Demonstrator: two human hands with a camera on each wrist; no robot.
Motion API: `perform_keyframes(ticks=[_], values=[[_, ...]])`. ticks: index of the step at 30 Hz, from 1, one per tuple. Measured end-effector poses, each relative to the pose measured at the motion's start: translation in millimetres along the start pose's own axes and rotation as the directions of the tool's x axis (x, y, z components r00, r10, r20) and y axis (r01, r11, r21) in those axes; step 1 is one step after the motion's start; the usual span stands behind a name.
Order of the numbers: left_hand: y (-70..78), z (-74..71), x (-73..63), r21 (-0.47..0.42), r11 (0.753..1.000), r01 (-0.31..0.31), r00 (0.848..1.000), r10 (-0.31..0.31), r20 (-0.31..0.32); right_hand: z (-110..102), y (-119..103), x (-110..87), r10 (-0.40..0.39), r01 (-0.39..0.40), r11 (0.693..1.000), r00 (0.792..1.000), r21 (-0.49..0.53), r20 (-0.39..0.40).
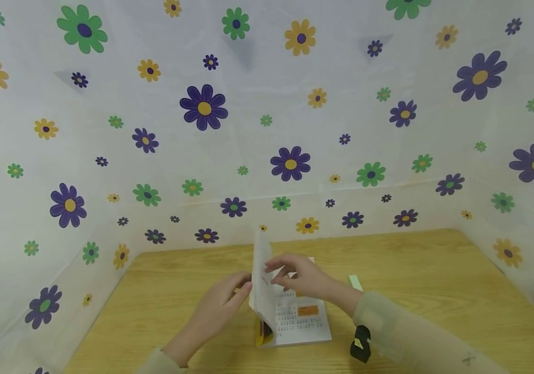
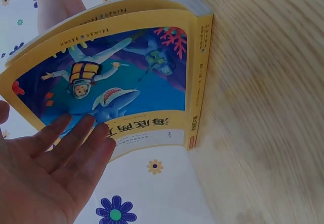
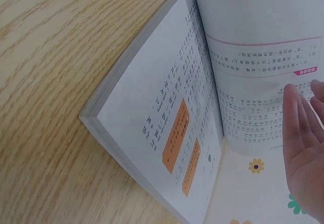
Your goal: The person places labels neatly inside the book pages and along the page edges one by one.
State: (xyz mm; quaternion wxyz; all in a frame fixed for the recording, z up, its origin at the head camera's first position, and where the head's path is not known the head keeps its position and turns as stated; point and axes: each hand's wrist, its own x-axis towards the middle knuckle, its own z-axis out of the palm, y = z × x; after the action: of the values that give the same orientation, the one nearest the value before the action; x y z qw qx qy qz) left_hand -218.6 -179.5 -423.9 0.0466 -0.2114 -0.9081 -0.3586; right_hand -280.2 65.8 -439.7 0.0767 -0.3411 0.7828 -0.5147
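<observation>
Place: screened-off desk spot; home, office or studio, can't tell which.
Walls: creased white sheet [image 1: 239, 140] printed with green, yellow and purple flowers [image 1: 204, 108], behind the table [image 1: 164, 296] and along its left and right sides.
Surface: yellowish wood grain, reaches back to the sheet.
Desk sign: open book [image 1: 304, 333] on the table, pages printed.

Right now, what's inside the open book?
The open book shows printed pages, with two orange boxes on the flatter one. Any other pages are covered, so I can't see them.
</observation>
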Motion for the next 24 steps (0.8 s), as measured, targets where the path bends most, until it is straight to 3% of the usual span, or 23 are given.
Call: perform_keyframes(ticks=[15, 24], values=[[-8.6, -20.9, 1.5, 0.007, 0.995, 0.101, 0.995, -0.101, 0.025, 13, -10, 8.3, 0.042, -0.04, 0.997, 0.999, -0.069, 0.029], [-10.8, -30.3, -2.8, 0.046, 0.99, 0.13, 0.992, -0.13, -0.002, 18, -9, 11.2, 0.049, -0.046, 0.997, 0.998, -0.063, 0.049]])
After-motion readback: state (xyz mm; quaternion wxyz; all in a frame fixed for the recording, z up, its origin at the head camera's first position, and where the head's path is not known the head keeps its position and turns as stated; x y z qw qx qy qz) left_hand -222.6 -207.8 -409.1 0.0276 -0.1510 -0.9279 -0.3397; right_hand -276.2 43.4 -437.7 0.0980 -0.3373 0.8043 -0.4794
